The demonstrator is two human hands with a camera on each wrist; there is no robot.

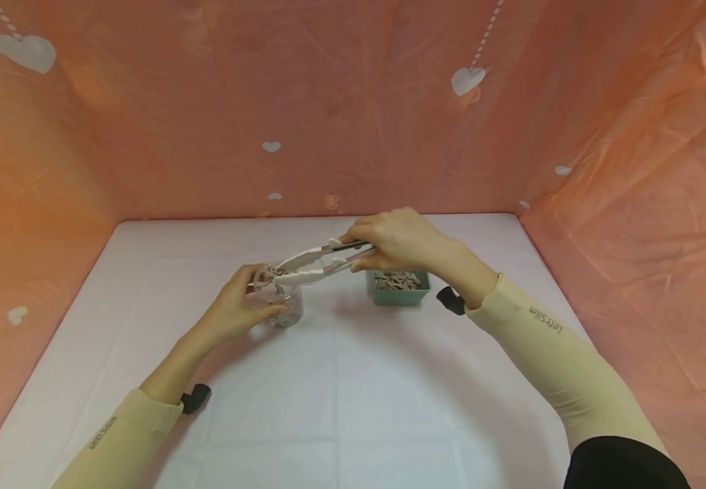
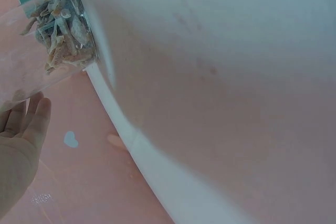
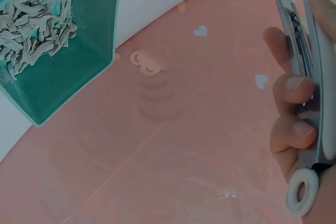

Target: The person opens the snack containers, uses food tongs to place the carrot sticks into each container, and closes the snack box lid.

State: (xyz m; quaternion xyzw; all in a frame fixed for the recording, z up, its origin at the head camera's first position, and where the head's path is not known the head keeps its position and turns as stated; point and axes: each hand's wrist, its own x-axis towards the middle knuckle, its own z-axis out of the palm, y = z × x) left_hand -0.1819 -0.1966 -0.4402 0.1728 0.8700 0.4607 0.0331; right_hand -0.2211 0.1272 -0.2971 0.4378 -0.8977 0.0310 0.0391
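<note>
My left hand (image 1: pixel 237 305) grips a clear jar (image 1: pixel 292 311) that stands on the table, thumb on the near side and fingers round the far side. Through its wall in the left wrist view, dried brownish strips (image 2: pixel 63 40) show at the bottom. My right hand (image 1: pixel 404 238) holds metal tongs with white tips (image 1: pixel 303 277), its fingers curled round the handles in the right wrist view. The tips reach the jar's mouth, where some strips show; whether the tips pinch any is unclear.
A green square container (image 1: pixel 400 297) with many similar strips (image 3: pixel 37 19) sits right of the jar, below my right hand. White cloth (image 1: pixel 341 380) covers the table. Orange sheeting with hearts (image 1: pixel 328 102) rises behind and at both sides.
</note>
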